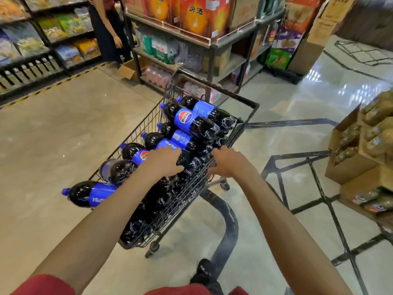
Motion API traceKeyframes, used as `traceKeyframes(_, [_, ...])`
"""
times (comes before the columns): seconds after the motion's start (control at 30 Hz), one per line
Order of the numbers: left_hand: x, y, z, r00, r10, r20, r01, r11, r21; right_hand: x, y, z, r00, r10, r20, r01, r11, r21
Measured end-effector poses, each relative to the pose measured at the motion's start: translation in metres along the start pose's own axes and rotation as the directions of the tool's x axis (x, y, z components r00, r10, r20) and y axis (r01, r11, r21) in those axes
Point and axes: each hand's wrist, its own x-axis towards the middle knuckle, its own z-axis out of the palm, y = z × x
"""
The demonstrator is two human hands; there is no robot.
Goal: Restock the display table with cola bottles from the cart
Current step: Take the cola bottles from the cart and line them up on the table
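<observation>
A black wire cart (251, 107) stands in the aisle, piled with several large cola bottles with blue labels and caps. The topmost cola bottle (189, 120) lies on its side; another cola bottle (89, 193) juts over the cart's near left corner. My left hand (163, 161) lies on a bottle in the middle of the pile, fingers curved over its blue label. My right hand (228, 161) is at the bottom end of the same pile, fingers curled against the bottle bases at the cart's right rim. Whether either hand fully grips a bottle is unclear.
A metal shelf rack (212, 43) with boxed goods and water packs stands just beyond the cart. Snack shelves (42, 39) line the left wall, where a person (108, 28) stands. Cardboard boxes of bottled drinks (361, 145) are stacked at the right. An open carton (129, 70) lies on the floor.
</observation>
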Motion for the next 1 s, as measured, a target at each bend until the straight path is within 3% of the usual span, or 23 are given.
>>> traceKeyframes(0.37, [0.09, 0.01, -0.02, 0.988, -0.153, -0.002, 0.152, 0.985, -0.088, 0.092, 0.062, -0.027, 0.991, -0.134, 0.007, 0.134, 0.991, 0.007])
traceKeyframes(0.67, [0.164, -0.016, -0.026, 0.957, -0.289, -0.012, 0.273, 0.919, -0.283, 0.165, 0.071, -0.042, 0.985, -0.172, 0.011, 0.172, 0.985, 0.001])
traceKeyframes(0.83, [0.214, -0.042, -0.016, 0.902, -0.431, -0.038, 0.358, 0.794, -0.492, 0.204, 0.062, -0.05, 0.982, -0.191, -0.003, 0.191, 0.982, -0.019])
traceKeyframes(1.0, [0.255, -0.058, -0.002, 0.838, -0.539, 0.085, 0.423, 0.544, -0.725, 0.235, 0.045, -0.04, 0.982, -0.188, 0.008, 0.188, 0.982, 0.027])
